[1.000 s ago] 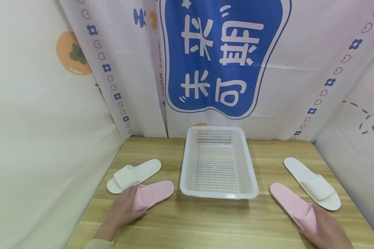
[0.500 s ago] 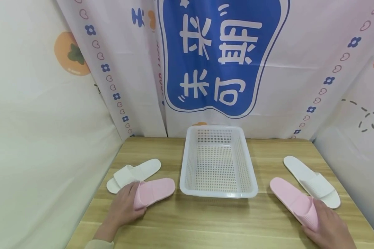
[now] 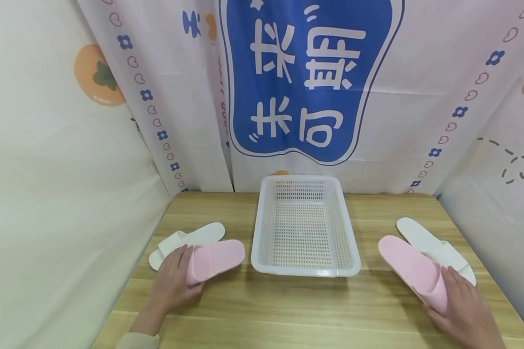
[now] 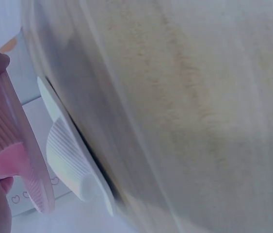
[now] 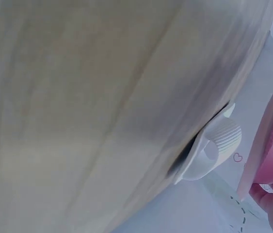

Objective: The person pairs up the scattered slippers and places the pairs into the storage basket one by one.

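The head view is bright and even, with soft shadow under the white plastic basket (image 3: 305, 270) and a fainter one near the right pink slipper (image 3: 410, 266). Both wrist views are bluish and hazy; the wooden tabletop (image 4: 189, 121) looks blurred there, with dark shadow beneath the white slippers (image 4: 67, 153).

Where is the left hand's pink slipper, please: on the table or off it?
Off it: in the left wrist view, the left hand holds the pink slipper, with printed cloth visible between it and the table.
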A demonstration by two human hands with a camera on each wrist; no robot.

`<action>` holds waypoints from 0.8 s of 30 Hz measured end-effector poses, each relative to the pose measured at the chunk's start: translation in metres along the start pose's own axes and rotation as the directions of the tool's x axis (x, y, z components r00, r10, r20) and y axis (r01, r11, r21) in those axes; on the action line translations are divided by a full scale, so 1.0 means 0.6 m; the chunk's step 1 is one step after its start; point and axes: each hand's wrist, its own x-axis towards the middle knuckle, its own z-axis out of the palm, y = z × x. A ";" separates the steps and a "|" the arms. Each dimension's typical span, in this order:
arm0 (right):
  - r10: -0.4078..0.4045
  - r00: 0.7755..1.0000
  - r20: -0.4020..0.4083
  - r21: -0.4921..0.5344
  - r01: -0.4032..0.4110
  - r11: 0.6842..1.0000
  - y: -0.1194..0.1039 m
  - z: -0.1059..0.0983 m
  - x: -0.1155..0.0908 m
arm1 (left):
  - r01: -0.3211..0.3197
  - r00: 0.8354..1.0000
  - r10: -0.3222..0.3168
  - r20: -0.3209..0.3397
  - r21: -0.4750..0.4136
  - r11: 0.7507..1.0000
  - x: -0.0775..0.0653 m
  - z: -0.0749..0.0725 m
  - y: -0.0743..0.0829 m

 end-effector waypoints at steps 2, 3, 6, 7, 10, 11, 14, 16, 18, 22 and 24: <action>-0.014 1.000 -0.016 0.001 0.014 1.000 -0.001 -0.002 0.008 | 0.003 1.000 -0.003 -0.003 0.001 1.000 0.005 -0.003 0.000; -0.020 1.000 -0.021 0.001 0.020 1.000 -0.001 -0.003 0.011 | 0.006 1.000 -0.006 -0.004 0.003 1.000 0.008 -0.005 -0.001; -0.031 0.999 -0.040 0.000 0.031 1.000 0.000 -0.005 0.020 | 0.009 1.000 -0.009 -0.008 0.013 1.000 0.017 -0.010 -0.002; -0.037 0.998 -0.051 -0.001 0.037 0.999 0.001 -0.005 0.023 | 0.008 1.000 -0.008 -0.010 0.014 1.000 0.020 -0.011 -0.002; -0.062 0.995 -0.077 -0.008 0.061 0.998 0.005 -0.005 0.031 | 0.012 1.000 -0.012 -0.005 0.012 1.000 0.030 -0.016 -0.003; -0.060 0.995 -0.075 -0.012 0.059 0.998 0.004 -0.006 0.033 | 0.013 1.000 -0.013 -0.003 0.009 1.000 0.033 -0.018 -0.004; -0.061 0.995 -0.077 -0.015 0.060 0.998 0.005 -0.008 0.041 | 0.020 1.000 -0.020 0.000 0.001 1.000 0.042 -0.022 -0.004; -0.063 0.995 -0.075 -0.017 0.061 0.998 0.004 -0.009 0.048 | 0.013 1.000 -0.013 -0.015 -0.007 1.000 0.049 -0.023 -0.004; -0.074 0.993 -0.089 -0.019 0.073 0.997 0.004 -0.009 0.054 | 0.003 1.000 -0.004 -0.028 -0.009 1.000 0.056 -0.024 -0.002; -0.095 0.991 -0.095 -0.039 0.091 0.995 0.004 -0.013 0.067 | -0.016 0.999 0.016 -0.031 -0.014 1.000 0.070 -0.024 0.001; -0.096 0.992 -0.085 -0.052 0.092 0.994 0.003 -0.017 0.074 | -0.026 0.999 0.025 -0.028 -0.014 1.000 0.076 -0.023 0.003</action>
